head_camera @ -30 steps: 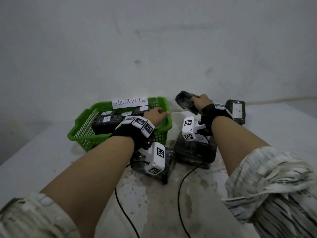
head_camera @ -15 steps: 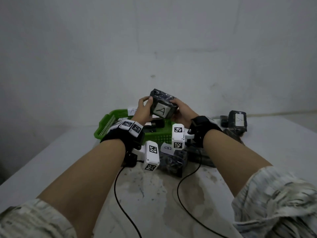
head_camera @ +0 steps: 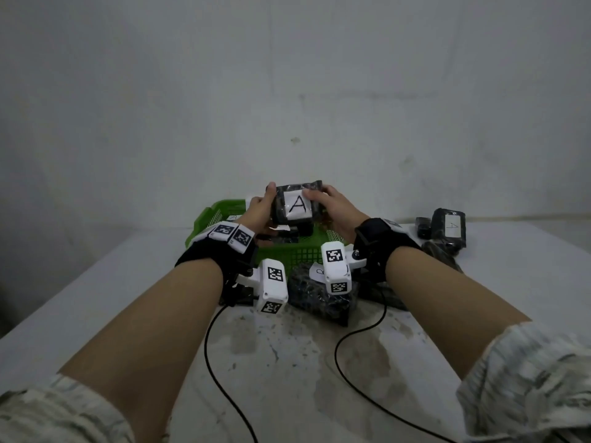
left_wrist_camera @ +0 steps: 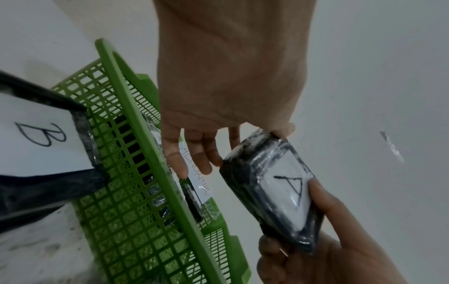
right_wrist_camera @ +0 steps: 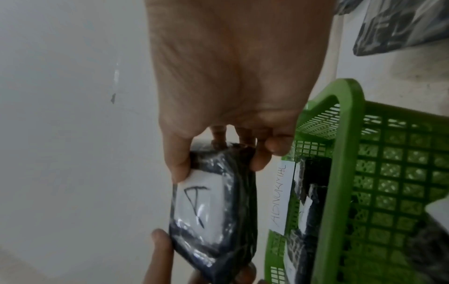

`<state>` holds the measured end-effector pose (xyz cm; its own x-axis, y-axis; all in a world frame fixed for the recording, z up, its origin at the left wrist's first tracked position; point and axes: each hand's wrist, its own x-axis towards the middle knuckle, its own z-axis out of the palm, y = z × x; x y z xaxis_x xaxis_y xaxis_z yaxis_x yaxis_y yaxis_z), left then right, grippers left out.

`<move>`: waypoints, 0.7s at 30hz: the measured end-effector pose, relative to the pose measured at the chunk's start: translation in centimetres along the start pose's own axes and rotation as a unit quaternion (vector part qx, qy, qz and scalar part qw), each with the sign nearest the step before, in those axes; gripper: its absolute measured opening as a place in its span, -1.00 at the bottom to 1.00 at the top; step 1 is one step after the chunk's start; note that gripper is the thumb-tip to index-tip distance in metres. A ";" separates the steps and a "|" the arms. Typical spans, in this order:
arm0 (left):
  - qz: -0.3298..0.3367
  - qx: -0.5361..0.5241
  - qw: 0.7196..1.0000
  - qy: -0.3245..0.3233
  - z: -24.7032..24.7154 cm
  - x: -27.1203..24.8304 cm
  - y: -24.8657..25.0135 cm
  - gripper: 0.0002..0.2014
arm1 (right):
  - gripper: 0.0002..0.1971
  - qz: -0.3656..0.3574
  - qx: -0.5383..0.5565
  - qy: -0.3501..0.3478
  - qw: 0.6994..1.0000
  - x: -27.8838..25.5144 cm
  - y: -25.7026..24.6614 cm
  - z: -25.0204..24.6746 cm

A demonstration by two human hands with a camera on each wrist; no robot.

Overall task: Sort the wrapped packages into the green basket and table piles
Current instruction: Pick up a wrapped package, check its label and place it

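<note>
Package marked A (head_camera: pixel 295 206) being pinched at both ends by left hand (head_camera: pixel 260 212) and right hand (head_camera: pixel 332 209) above green basket (head_camera: pixel 208 215). Slick wrap: slippage risk if grip is being loosened.

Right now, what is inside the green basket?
The green basket holds black wrapped packages with white labels, and a handwritten paper tag at its far rim. Their number is unclear: the held package and both hands hide much.
</note>
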<state>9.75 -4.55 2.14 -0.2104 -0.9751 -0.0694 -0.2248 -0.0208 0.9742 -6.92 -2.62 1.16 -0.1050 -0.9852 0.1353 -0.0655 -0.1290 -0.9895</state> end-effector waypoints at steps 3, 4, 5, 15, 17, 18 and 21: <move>0.003 0.017 1.000 0.002 0.0 0.8 -0.8 0.08 | -0.63 -0.011 -0.028 0.033 0.999 0.1 0.7 0.0; 0.011 -0.004 1.000 0.003 0.2 0.4 -0.7 -0.03 | -0.62 -0.014 -0.037 0.042 0.998 0.2 1.0 0.1; 0.019 -0.033 0.999 0.003 0.5 -0.1 -0.7 -0.17 | -0.61 -0.017 -0.044 0.049 0.998 0.2 1.1 0.2; 0.036 -0.157 0.987 -0.013 1.6 0.9 -1.2 -0.41 | -0.69 -0.010 -0.039 -0.020 0.999 -0.8 1.3 0.6; 0.032 -0.153 0.987 -0.022 1.6 0.9 -1.4 -0.39 | -0.64 -0.013 -0.024 0.001 1.000 -0.7 1.4 0.5; 0.029 -0.154 0.987 -0.024 1.6 0.9 -1.5 -0.40 | -0.62 -0.013 -0.017 0.009 1.000 -0.6 1.4 0.5; 0.044 -0.163 0.985 -0.018 1.6 1.2 -2.0 -0.44 | -0.58 -0.003 -0.017 0.004 1.000 -0.6 1.3 0.6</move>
<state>8.42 -5.29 -0.26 -0.2504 -0.9680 0.0166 0.1127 -0.0121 0.9936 -6.32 -2.24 -0.29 -0.1123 -0.9835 0.1421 -0.1000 -0.1311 -0.9863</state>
